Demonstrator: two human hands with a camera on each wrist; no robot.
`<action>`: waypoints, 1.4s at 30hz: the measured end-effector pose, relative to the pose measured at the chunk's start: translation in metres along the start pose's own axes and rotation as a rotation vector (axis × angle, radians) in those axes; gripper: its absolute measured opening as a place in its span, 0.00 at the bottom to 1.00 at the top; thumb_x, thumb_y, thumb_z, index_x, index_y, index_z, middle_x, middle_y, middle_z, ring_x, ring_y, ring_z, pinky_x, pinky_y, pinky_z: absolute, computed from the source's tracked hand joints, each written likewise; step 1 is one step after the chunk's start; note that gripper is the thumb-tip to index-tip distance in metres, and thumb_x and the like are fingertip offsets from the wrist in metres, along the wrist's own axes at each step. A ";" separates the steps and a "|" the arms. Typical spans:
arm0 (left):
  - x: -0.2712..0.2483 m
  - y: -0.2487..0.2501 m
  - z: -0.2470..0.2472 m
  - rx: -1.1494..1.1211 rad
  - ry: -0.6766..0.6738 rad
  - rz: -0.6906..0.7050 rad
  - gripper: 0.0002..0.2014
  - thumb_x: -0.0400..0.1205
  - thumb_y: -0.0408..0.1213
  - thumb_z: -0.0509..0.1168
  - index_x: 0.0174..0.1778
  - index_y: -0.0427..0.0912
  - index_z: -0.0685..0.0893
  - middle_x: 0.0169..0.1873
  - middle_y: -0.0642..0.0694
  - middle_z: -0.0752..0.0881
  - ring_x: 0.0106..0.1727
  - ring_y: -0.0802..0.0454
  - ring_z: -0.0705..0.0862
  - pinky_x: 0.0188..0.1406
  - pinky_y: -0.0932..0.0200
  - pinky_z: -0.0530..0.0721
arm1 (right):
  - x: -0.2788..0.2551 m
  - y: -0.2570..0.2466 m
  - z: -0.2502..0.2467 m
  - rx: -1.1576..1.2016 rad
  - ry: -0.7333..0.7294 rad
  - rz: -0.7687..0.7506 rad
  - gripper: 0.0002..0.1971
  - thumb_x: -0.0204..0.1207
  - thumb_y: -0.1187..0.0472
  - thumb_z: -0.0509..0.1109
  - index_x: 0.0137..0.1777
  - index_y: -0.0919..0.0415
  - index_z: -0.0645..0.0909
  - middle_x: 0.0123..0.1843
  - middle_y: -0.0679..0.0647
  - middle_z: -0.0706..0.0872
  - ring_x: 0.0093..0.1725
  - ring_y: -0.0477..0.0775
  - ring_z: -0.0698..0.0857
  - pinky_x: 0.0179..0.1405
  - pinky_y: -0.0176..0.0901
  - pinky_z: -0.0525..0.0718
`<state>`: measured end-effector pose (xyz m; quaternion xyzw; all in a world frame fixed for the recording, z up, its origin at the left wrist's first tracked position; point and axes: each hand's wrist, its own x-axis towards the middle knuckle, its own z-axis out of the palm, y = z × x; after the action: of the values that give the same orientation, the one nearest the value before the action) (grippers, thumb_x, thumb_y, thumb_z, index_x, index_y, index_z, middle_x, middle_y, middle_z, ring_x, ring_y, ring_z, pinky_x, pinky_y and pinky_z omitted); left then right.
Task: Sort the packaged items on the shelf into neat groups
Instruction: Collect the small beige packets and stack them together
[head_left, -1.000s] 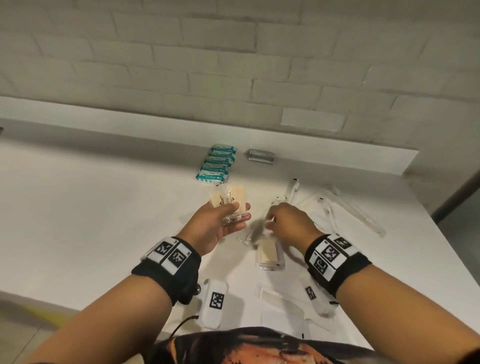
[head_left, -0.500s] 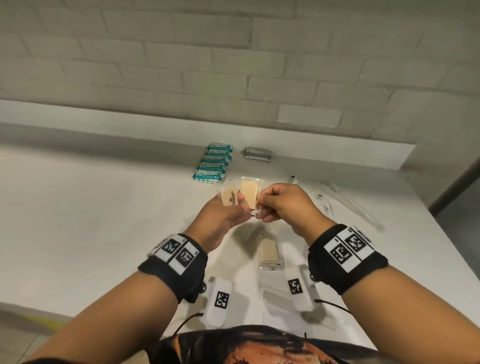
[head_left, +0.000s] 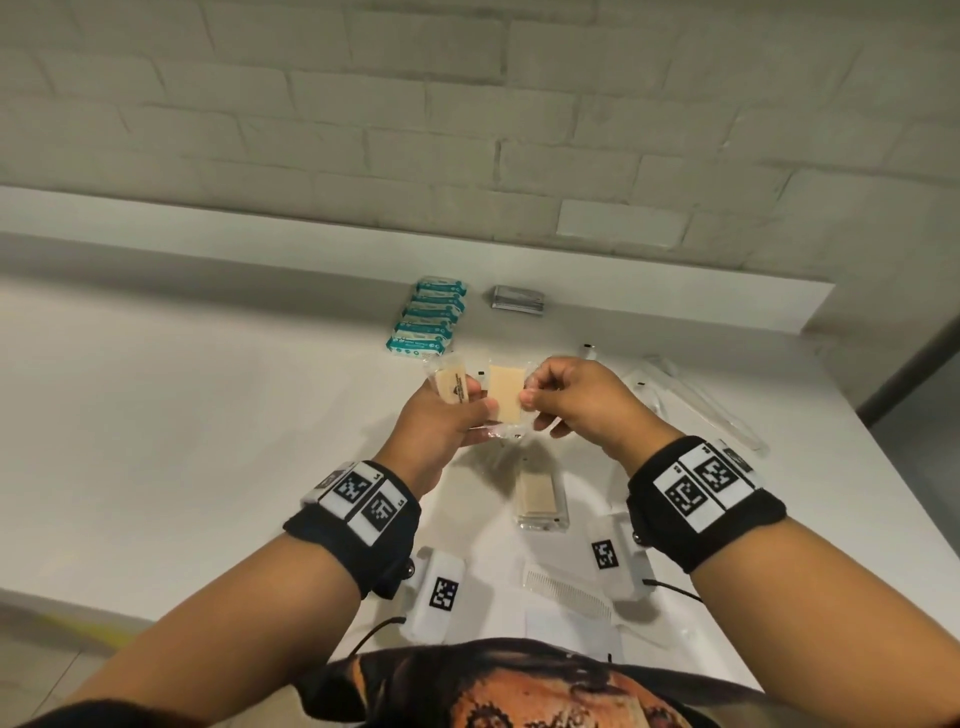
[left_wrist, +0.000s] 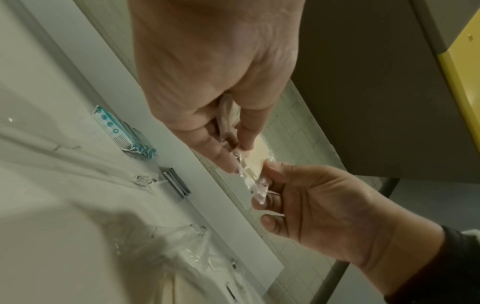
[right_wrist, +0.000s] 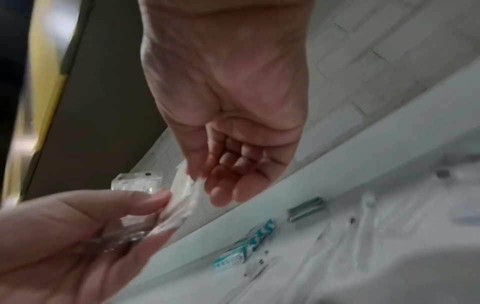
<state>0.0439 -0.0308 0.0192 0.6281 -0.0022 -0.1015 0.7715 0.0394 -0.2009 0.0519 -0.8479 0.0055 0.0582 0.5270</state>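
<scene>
My left hand (head_left: 470, 410) is raised above the white shelf (head_left: 156, 441) and grips two clear packets with beige pads inside. One beige packet (head_left: 451, 385) lies against its fingers. The second beige packet (head_left: 505, 399) stands beside it. My right hand (head_left: 532, 402) pinches the right edge of that second packet (left_wrist: 255, 162) between thumb and forefinger. The left wrist view shows both hands meeting on the crinkled wrapper. A third beige packet (head_left: 537, 493) lies flat on the shelf below the hands. In the blurred right wrist view the right hand's fingers (right_wrist: 226, 185) curl at the clear wrapper (right_wrist: 187, 197).
A row of teal packets (head_left: 428, 322) and a small stack of grey packets (head_left: 519, 299) sit by the back ledge. Long clear-wrapped items (head_left: 701, 405) lie at the right. A white comb (head_left: 566, 592) lies near my body. The shelf's right edge is close.
My right hand has risen from the shelf with a beige packet and brought it to the packets in my left hand. Both hands now sit slightly higher and closer together.
</scene>
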 end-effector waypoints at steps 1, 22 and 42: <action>0.000 0.000 0.000 0.024 -0.008 0.001 0.12 0.78 0.21 0.67 0.42 0.42 0.75 0.37 0.45 0.82 0.38 0.48 0.86 0.40 0.56 0.87 | 0.001 -0.001 -0.002 -0.003 0.012 -0.020 0.06 0.75 0.64 0.75 0.50 0.61 0.83 0.39 0.52 0.85 0.34 0.51 0.85 0.34 0.43 0.81; -0.010 0.000 -0.022 -0.349 -0.118 -0.376 0.39 0.83 0.67 0.40 0.68 0.37 0.78 0.39 0.42 0.84 0.41 0.44 0.85 0.28 0.60 0.85 | 0.013 0.044 0.009 -0.805 -0.095 0.092 0.12 0.77 0.47 0.69 0.54 0.53 0.85 0.54 0.50 0.85 0.52 0.53 0.84 0.48 0.44 0.79; -0.007 -0.007 0.010 0.272 -0.131 -0.016 0.12 0.82 0.28 0.63 0.59 0.45 0.83 0.43 0.51 0.83 0.41 0.57 0.82 0.39 0.65 0.81 | 0.006 0.006 -0.017 -0.120 0.063 0.003 0.06 0.75 0.64 0.74 0.36 0.57 0.83 0.34 0.52 0.85 0.31 0.49 0.82 0.33 0.42 0.78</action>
<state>0.0350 -0.0412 0.0150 0.7187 -0.0613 -0.1472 0.6767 0.0467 -0.2185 0.0537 -0.8794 0.0198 0.0324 0.4746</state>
